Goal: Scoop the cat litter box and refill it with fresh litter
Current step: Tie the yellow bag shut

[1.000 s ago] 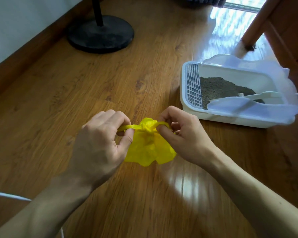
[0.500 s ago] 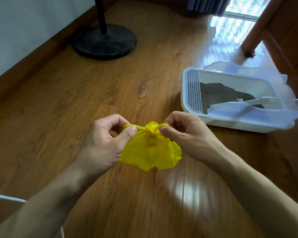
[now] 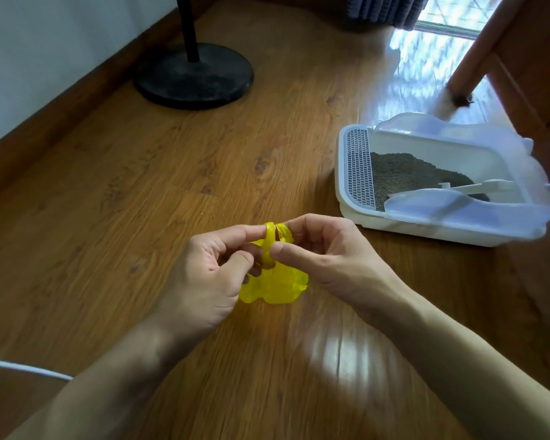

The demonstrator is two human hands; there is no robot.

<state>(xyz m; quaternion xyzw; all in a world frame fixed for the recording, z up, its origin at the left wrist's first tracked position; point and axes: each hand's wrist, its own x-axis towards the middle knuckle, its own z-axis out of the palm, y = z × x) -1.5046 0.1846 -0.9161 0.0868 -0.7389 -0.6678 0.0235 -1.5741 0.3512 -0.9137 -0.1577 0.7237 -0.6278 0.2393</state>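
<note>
A small yellow plastic bag [image 3: 280, 285] hangs just above the wooden floor between my hands. My left hand [image 3: 208, 274] pinches one of its twisted handle strips, and my right hand [image 3: 324, 252] pinches the other; both strips stand up together at the top. To the right sits the white litter box [image 3: 426, 222] with a grid step at its left end and grey litter [image 3: 410, 171] inside. A white scoop [image 3: 477, 187] lies in the litter, partly hidden by the translucent rim guard.
A black round stand base [image 3: 194, 77] with its pole is at the back left by the wall skirting. A wooden furniture leg [image 3: 477, 52] stands behind the litter box. A white cable [image 3: 23, 368] crosses the lower left corner.
My hands have come closer together. The bag's handle strips, pulled sideways before, now stand upright side by side between my fingertips.
</note>
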